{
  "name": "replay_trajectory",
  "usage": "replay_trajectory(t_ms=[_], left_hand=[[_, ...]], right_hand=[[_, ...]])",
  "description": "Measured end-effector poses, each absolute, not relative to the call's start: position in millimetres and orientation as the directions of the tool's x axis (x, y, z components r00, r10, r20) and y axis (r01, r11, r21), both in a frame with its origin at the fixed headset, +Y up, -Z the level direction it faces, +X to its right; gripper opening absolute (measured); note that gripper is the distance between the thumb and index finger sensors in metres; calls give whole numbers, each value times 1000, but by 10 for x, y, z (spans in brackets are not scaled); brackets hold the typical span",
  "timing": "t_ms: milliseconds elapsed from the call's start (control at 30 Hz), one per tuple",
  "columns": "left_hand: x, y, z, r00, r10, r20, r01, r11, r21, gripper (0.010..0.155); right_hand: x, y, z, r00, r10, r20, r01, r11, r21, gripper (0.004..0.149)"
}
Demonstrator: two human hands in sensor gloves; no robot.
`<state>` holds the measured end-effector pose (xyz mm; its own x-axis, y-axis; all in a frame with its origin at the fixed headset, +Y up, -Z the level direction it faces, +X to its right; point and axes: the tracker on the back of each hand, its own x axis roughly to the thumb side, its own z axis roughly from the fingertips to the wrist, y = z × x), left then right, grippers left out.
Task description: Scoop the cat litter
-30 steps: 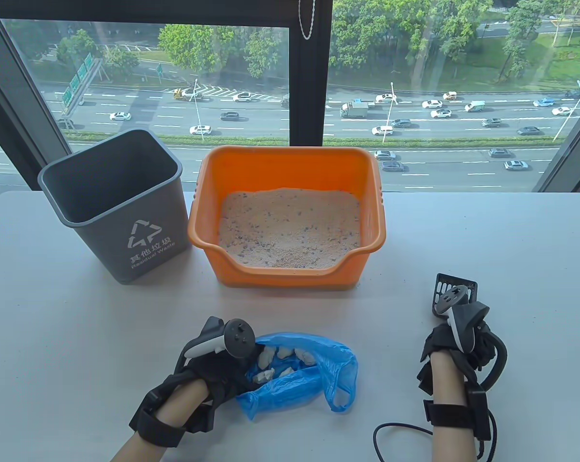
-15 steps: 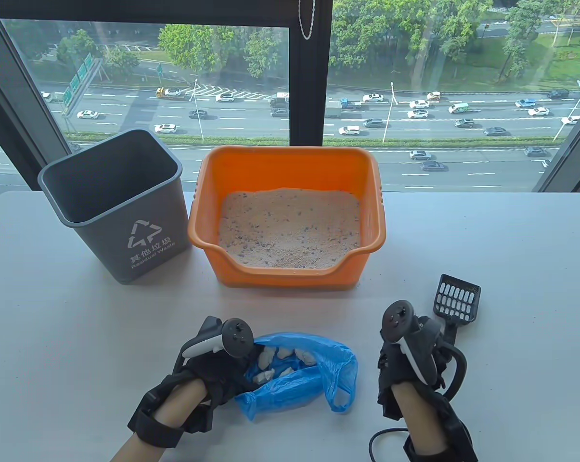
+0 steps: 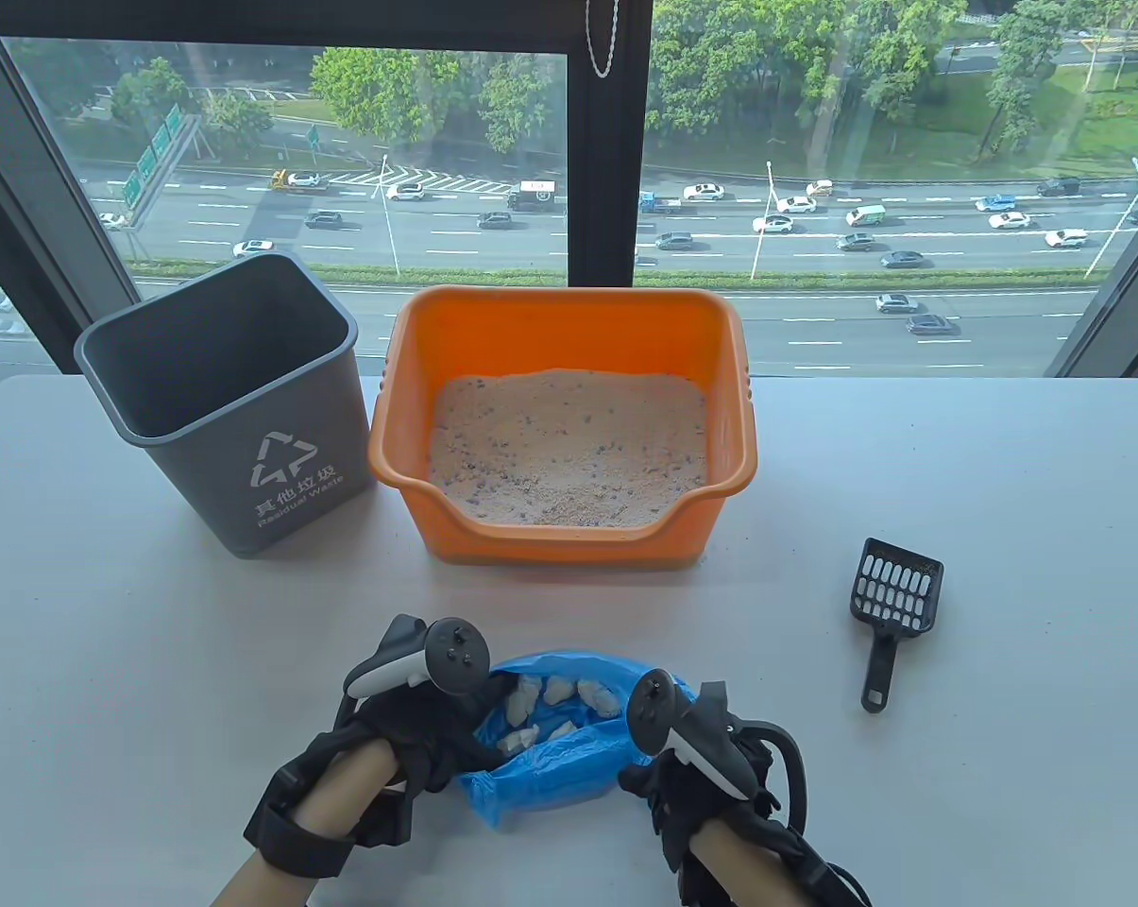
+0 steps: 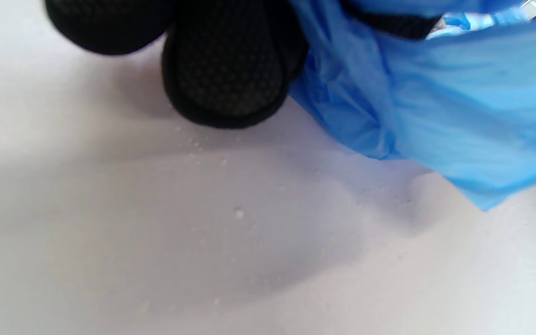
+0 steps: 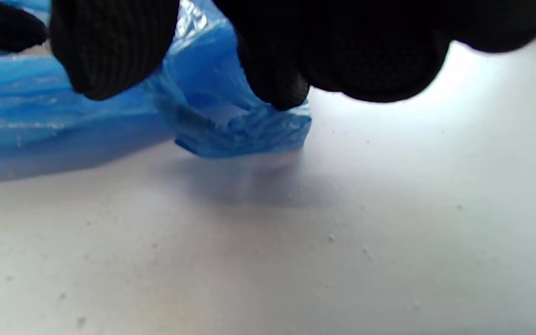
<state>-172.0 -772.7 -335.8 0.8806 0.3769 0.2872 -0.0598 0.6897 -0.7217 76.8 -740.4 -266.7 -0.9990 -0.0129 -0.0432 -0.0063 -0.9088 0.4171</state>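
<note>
A blue plastic bag (image 3: 554, 765) lies open on the white table near the front, with several pale litter clumps (image 3: 554, 694) inside. My left hand (image 3: 417, 727) holds the bag's left edge, seen blue in the left wrist view (image 4: 435, 116). My right hand (image 3: 682, 765) is at the bag's right side; in the right wrist view its fingertips (image 5: 277, 88) pinch a fold of the bag (image 5: 244, 125). The black slotted scoop (image 3: 891, 605) lies alone on the table to the right. The orange litter box (image 3: 417, 378) holds sandy litter (image 3: 569, 458).
A grey waste bin (image 3: 238, 416) stands left of the litter box, open and upright. A black cable runs off my right wrist at the bottom edge. Small litter grains dot the table (image 5: 328, 238). A window is behind the table's far edge.
My right hand let go of the scoop, left it on the table and moved left to the bag's right side. My left hand stayed on the bag.
</note>
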Motion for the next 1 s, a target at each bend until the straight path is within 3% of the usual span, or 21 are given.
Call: replay_trajectory(t_ms=[200,367,467,600,700,867,1000], left_hand=[[-1824,-7561,-3373,866,413,283,-108,706,-699,72],[-1983,-7371,-3365,804,540,251,-221,662,-716,58],[-2001,-7290,-3323,757,595,270,-238,636,-734,62],[-1835,-7254,-3219,718,600,354,-157,634,-757,76],[-1656,-7278,-3116,728,538,426,-67,674,-736,85],[-1362,-7354,-2941,768,309,561,98,809,-580,77],[-1242,-7433,-2853,785,159,598,178,867,-465,66]], right_hand=[[682,-7515,-2728,-995,-101,-12,86,-898,431,42],[750,-7526,-2776,-996,-78,-31,57,-896,440,35],[781,-7551,-2799,-997,-65,-47,37,-892,451,35],[791,-7567,-2819,-997,-59,-56,26,-887,461,34],[787,-7562,-2816,-997,-61,-55,28,-887,460,34],[783,-7562,-2817,-997,-64,-52,34,-891,453,34],[776,-7566,-2814,-996,-73,-50,43,-895,443,33]])
